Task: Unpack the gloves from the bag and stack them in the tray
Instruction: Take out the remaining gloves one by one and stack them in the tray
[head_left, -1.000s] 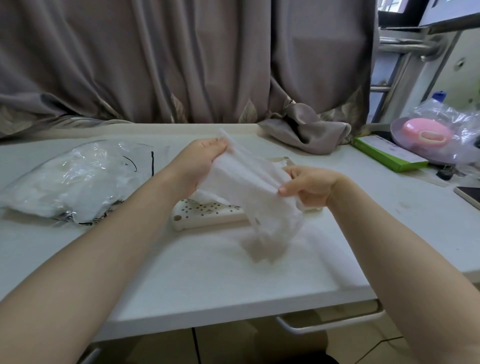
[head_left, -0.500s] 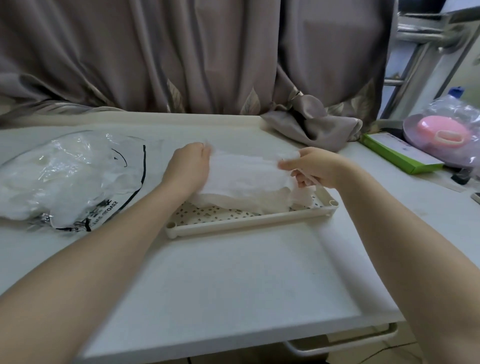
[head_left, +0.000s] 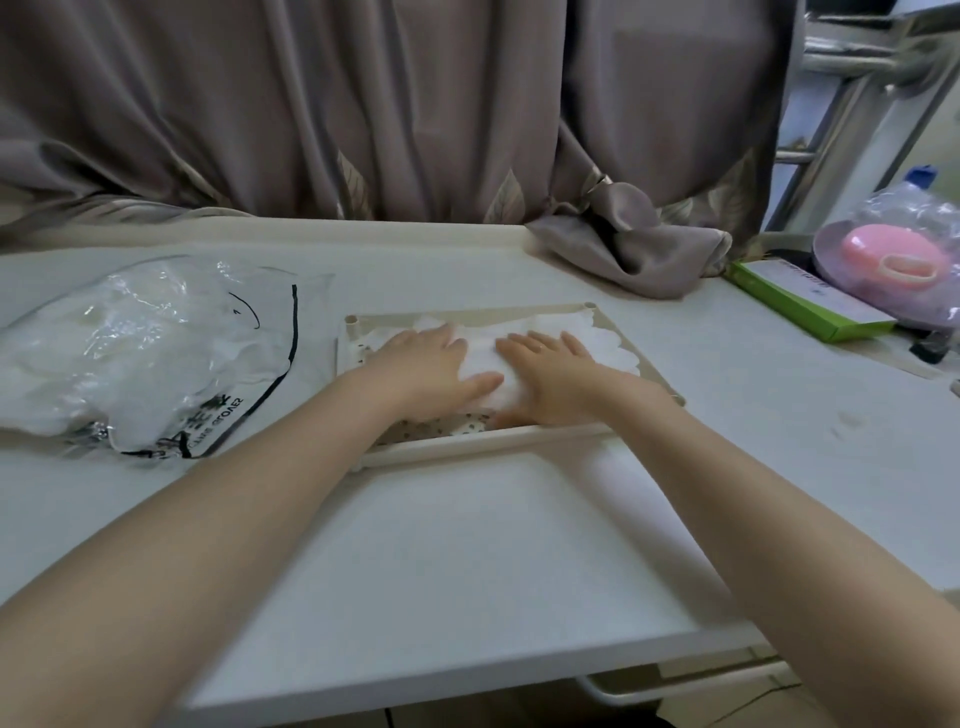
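Note:
A cream tray with a dotted floor sits mid-table. White translucent gloves lie flat inside it, their finger ends toward the right. My left hand and my right hand rest palm-down on the gloves, fingers spread, side by side. Left of the tray lies the clear plastic bag with black print, and more white gloves show through it.
A grey-brown curtain hangs behind the table, with a bunched end lying on the table's back right. A green box and a bagged pink object sit at the far right. A metal rail stands behind them.
The glove held up between both hands came down into the tray. Both hands let go of it and now lie flat on top, pressing it down.

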